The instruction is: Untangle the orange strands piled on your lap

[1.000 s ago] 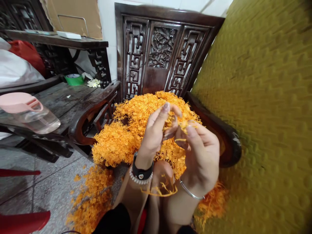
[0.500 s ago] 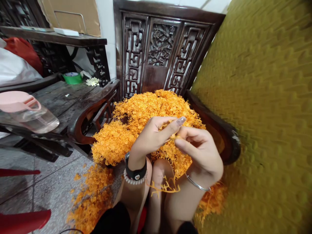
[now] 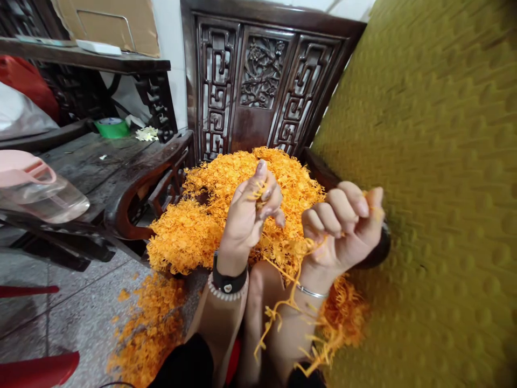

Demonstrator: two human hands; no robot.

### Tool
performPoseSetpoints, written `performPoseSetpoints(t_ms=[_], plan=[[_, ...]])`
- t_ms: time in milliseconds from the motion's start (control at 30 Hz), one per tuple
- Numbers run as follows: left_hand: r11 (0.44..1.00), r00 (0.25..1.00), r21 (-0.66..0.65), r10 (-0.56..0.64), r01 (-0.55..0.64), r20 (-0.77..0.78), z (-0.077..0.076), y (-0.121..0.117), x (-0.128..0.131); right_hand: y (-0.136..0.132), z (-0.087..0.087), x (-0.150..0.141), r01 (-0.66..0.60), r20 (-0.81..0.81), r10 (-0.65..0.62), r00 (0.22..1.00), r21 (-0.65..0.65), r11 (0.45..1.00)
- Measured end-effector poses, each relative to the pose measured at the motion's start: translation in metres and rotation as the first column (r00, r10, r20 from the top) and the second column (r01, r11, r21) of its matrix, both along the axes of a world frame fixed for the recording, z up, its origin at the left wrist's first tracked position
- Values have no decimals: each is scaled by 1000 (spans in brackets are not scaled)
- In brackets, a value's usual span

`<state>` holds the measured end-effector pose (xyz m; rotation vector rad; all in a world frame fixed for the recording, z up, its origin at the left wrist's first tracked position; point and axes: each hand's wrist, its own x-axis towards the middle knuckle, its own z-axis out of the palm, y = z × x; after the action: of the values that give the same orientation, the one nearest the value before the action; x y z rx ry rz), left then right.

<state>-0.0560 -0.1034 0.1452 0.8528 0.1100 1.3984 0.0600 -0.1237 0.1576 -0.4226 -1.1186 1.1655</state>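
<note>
My left hand (image 3: 252,210) is raised above the heap, its fingers curled in against the thumb around small orange plastic pieces (image 3: 259,189). My right hand (image 3: 343,229) is closed, palm side towards me, with thumb and forefinger pinched at the upper right. From it a thin, branching orange plastic strand (image 3: 291,299) hangs over the wrist and my knees. Both hands are apart. Behind them lies a big heap of branching orange plastic pieces (image 3: 189,231), piled on a dark carved wooden chair (image 3: 254,129).
More orange pieces (image 3: 149,328) are scattered on the speckled floor at lower left. A dark wooden bench (image 3: 76,161) carries a pink-lidded bottle (image 3: 44,188) and green tape (image 3: 112,128). A yellow-green textured panel (image 3: 436,188) stands close on the right.
My hands were together at one orange piece and have moved apart. The right hand has gone right and turned palm towards me, the strand trailing; the left has turned upright.
</note>
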Motion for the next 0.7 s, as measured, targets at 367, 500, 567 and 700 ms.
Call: performPoseSetpoints(t_ms=[367,500,567,700], plan=[[985,978,72,164,-156,-132,-9,7,4,4,0,-3,201,-395,-143,907,111,973],[943,891,159,329,-293,-313,-11,7,10,3,1,-1,125,-525,-61,849,88,988],[933,844,237,349,-272,-407,-11,6,13,3,1,0,62,-595,-11,804,64,996],[900,707,399,396,-173,-586,-10,1,20,8,-3,2,-6,-616,28,787,37,999]])
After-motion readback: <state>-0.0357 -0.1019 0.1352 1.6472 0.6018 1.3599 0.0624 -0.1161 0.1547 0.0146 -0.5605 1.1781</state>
